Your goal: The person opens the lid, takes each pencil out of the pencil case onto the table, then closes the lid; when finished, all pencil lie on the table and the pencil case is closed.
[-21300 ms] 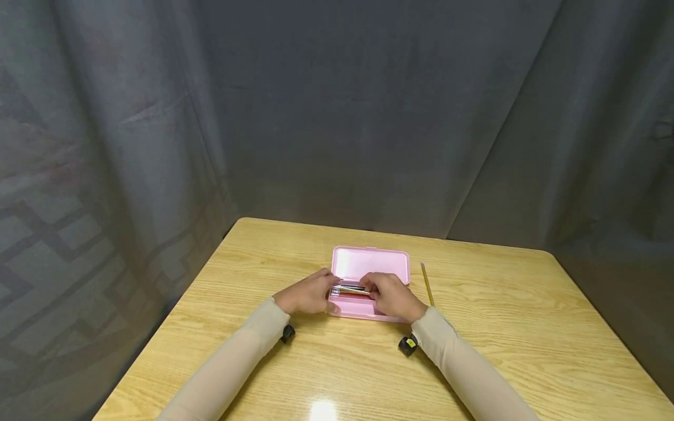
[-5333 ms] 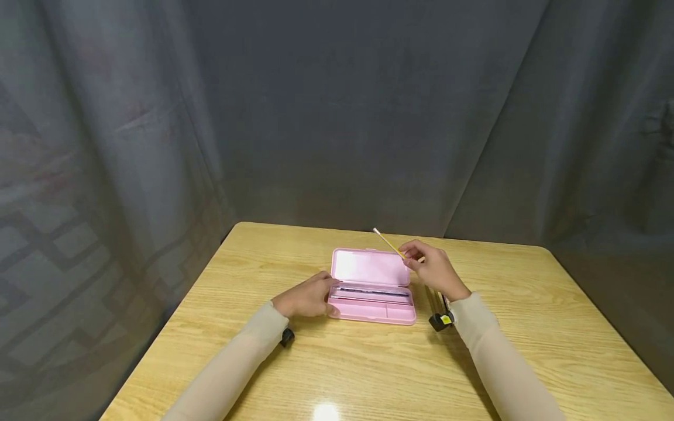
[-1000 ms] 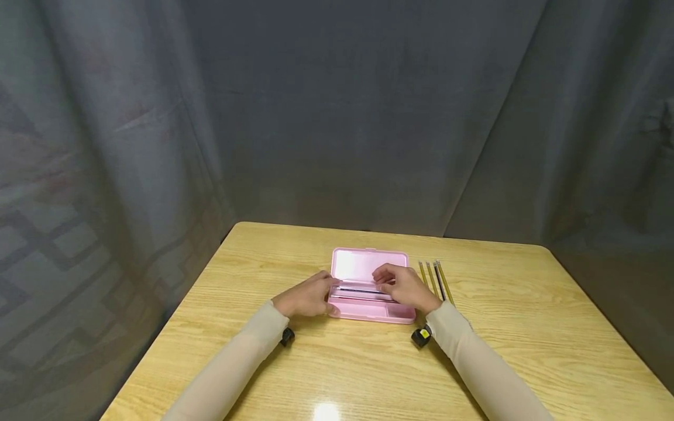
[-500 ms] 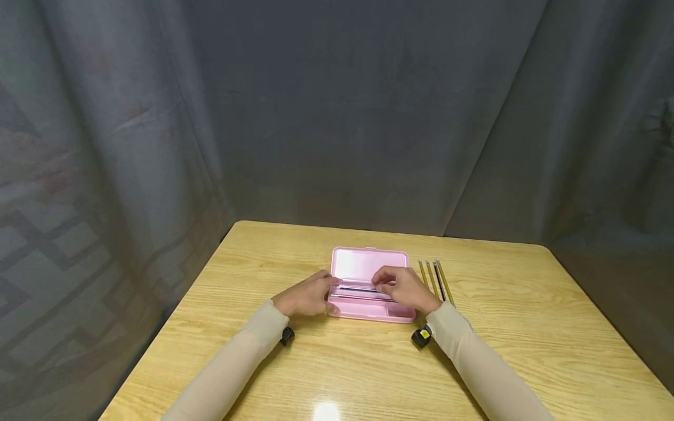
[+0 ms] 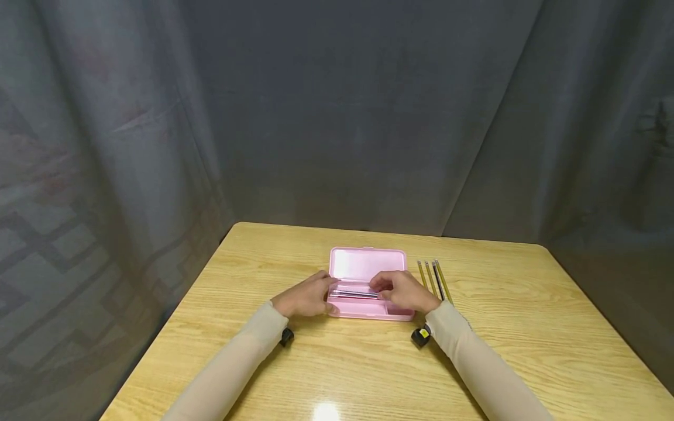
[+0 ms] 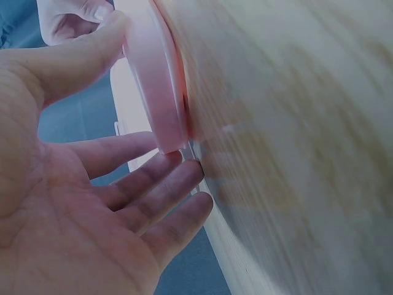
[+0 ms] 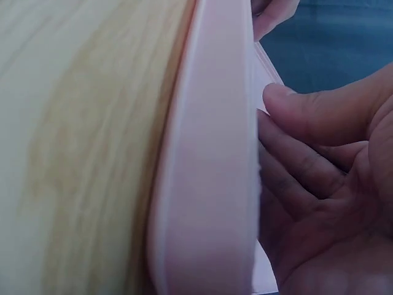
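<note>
A pink pencil case (image 5: 358,311) lies on the table with its lid folded back. My left hand (image 5: 308,295) holds its left end, the thumb along the front wall in the left wrist view. Over the right part of the case, my right hand (image 5: 404,290) reaches in with thumb and fingers bent around a dark pencil (image 5: 356,294). The pencil's left part shows lengthwise in the case; its right end is hidden by the fingers. In the right wrist view the case's front wall (image 7: 206,147) covers the fingertips.
Right of the case, several pencils lie side by side, including a yellow pencil (image 5: 443,280) and a dark pencil (image 5: 437,280); the right sleeve partly covers them. The wooden table (image 5: 347,368) ends at a grey curtain (image 5: 337,117) behind.
Earlier, the right hand carried a yellow pencil; more pencils now lie right of the case. Over the last half second, the dark pencil has shifted forward and left within the case. Left hand stays put.
</note>
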`<state>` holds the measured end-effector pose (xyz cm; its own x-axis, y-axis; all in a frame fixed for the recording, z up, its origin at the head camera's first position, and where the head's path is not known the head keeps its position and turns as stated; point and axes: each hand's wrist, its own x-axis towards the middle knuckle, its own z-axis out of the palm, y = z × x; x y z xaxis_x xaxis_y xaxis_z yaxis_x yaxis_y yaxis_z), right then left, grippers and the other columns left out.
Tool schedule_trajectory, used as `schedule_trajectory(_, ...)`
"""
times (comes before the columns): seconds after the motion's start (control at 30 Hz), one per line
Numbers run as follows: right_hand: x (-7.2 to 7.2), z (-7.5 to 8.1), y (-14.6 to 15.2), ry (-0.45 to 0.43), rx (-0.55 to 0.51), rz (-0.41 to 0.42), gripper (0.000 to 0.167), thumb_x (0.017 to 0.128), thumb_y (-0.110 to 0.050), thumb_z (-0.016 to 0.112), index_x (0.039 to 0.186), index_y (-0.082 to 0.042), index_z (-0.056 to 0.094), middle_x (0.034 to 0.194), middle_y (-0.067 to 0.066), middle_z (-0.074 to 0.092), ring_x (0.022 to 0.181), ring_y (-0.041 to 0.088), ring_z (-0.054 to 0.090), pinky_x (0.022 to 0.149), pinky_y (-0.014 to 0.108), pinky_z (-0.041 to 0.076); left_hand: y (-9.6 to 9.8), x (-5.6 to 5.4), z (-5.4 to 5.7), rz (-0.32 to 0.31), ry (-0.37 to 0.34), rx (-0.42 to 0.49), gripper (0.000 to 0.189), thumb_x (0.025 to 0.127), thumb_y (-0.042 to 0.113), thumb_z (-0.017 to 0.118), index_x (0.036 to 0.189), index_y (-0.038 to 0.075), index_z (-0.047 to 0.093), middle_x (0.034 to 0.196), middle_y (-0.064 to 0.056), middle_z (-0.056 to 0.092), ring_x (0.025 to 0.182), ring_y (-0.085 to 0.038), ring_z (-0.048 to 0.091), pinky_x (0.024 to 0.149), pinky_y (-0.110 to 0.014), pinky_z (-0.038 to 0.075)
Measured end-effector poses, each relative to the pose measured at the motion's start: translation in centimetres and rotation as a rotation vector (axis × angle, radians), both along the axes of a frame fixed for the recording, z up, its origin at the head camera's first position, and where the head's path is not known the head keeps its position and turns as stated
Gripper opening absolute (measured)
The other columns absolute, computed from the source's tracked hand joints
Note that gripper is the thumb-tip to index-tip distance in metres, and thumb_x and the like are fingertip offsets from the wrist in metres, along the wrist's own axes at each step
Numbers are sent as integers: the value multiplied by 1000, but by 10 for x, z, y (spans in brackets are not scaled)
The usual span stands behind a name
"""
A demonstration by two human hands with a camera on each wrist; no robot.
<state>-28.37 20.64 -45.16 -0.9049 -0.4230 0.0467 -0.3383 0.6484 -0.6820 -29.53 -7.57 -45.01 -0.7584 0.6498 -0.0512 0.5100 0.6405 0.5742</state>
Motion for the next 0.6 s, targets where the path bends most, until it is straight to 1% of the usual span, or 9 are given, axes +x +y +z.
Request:
schedule_trajectory(0.17,0,-1,-1,-14,-8,6,25,90,5,65,110,-10,72,106,3,76,99,15,69,90,32,58,-1,-1,0,-10,18,-10,64,85,31,81,143,13,58,136,-6,55,123,-20,51,108,-44,46)
schedule_trajectory(0.33,-3,-4,-2,-3,-9,21,25,91,5,65,109,-11,72,106,0,76,97,13,69,87,25,56,-1,-3,-1,-19,35,-25,64,86,35,81,141,13,59,132,-5,56,119,-18,52,104,-42,48)
schedule_trajectory(0.6,-3,-6,-3,7,15,-3,25,92,4,64,103,-16,74,102,-3,76,95,11,68,86,26,55,-1,-1,-1,-10,30,-11,63,85,32,82,141,14,59,133,-5,57,121,-19,52,107,-44,46)
